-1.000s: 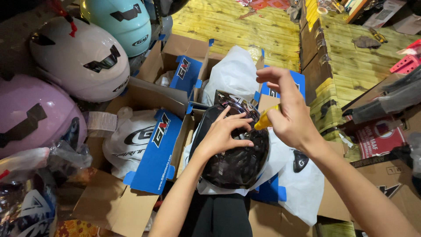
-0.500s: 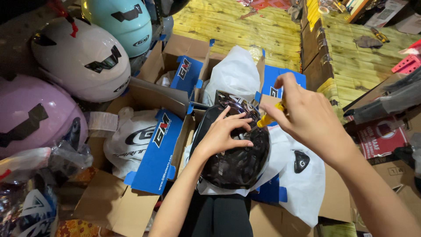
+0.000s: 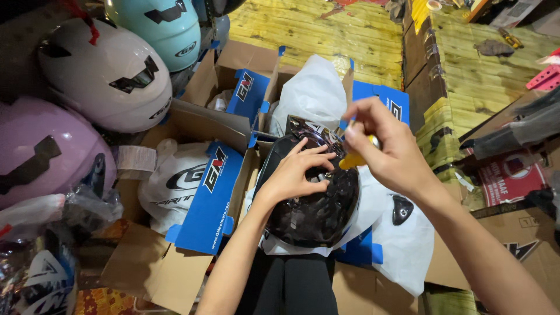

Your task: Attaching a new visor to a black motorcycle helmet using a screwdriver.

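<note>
In the middle of the head view, over my lap, the black glossy helmet (image 3: 315, 204) sits on white wrapping (image 3: 402, 245) inside an open blue-and-brown carton (image 3: 216, 192). My left hand (image 3: 294, 175) lies flat on the helmet's upper shell, fingers (image 3: 318, 154) spread and pressing, gripping nothing, just steadying. My right hand (image 3: 388, 146) hovers just above and to the right of it, fingers clenched around a small yellow tool (image 3: 350, 160); only its yellow tip shows, so I can't tell what kind it is. The tip points down-left toward the helmet's top edge, right beside the left fingertips, touching or almost touching the shell; I can't say which. The helmet's long axis runs from near my knees up toward the carton's far flap. The left hand is the one in contact; the right hand comes in from the far right side.

Left of the carton: a white helmet (image 3: 108, 76), a teal helmet (image 3: 157, 29), a pink helmet (image 3: 46, 151). A bagged white helmet (image 3: 175, 186) sits in the neighbouring box.
</note>
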